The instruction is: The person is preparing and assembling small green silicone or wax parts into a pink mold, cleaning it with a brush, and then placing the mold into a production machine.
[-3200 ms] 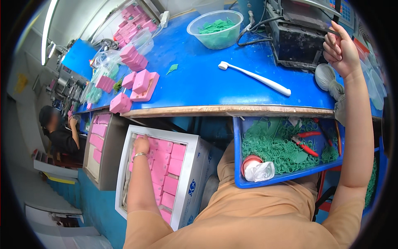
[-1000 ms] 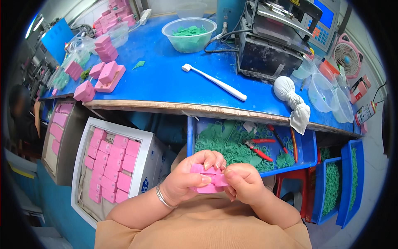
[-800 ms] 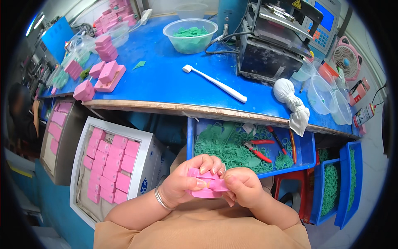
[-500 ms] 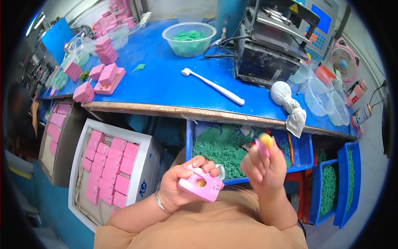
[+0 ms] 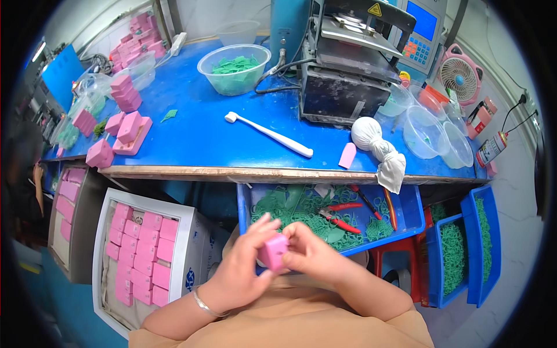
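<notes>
A small pink block is held between my two hands, over my lap. My left hand cradles it from the left, thumb below and fingers above. From the other side, my right hand pinches its edge with thumb and fingertips; part of the block is hidden behind these fingers. A flat pink piece with a rounded end lies on the blue tabletop, close to the front edge. Beside it rests a knotted white cloth bundle. A white long-handled brush-like tool lies farther left.
Below the tabletop, a blue drawer holds green scraps and red-handled pliers. A white box of pink blocks stands at left. A black press machine and a bowl of green pieces stand behind. Blue bins are at right.
The flat pink piece has left my right hand and now lies on the tabletop. My right hand has come down to the block, which has turned in my left hand. The view has shifted.
</notes>
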Available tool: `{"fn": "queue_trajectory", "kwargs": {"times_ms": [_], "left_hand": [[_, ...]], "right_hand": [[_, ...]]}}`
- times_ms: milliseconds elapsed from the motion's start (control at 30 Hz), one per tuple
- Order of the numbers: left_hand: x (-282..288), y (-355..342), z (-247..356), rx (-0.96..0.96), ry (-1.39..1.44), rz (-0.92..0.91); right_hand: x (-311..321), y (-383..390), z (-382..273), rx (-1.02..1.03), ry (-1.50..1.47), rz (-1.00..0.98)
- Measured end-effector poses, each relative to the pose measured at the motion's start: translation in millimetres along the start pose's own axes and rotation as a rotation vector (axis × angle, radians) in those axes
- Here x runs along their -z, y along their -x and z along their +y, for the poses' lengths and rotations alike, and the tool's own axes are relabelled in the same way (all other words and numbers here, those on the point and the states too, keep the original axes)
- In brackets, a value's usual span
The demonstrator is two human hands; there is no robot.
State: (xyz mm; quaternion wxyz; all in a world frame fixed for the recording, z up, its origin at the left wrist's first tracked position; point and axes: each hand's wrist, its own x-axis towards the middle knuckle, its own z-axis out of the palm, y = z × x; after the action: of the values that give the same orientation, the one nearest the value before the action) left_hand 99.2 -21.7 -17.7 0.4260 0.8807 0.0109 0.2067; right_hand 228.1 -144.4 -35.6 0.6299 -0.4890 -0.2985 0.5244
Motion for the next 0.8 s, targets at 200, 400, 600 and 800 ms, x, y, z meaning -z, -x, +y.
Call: {"fn": "queue_trajectory", "kwargs": {"times_ms": [200,400,600,800], "left_hand": [[-7,4,-2,0.022,0.725,0.17],[-6,11,-7,0.231,1.162,0.164],[-5,3,5,0.707,1.192,-0.335],[-6,-21,-11,0.623,1.645,0.26]], "right_hand": [[7,2,-7,-0.113,-0.567,0.054],[10,16,-22,0.041,0.307,0.002],[-4,12,-56,0.672,0.995,0.089],[-19,15,-24,0.601,0.946,-0.151]]}}
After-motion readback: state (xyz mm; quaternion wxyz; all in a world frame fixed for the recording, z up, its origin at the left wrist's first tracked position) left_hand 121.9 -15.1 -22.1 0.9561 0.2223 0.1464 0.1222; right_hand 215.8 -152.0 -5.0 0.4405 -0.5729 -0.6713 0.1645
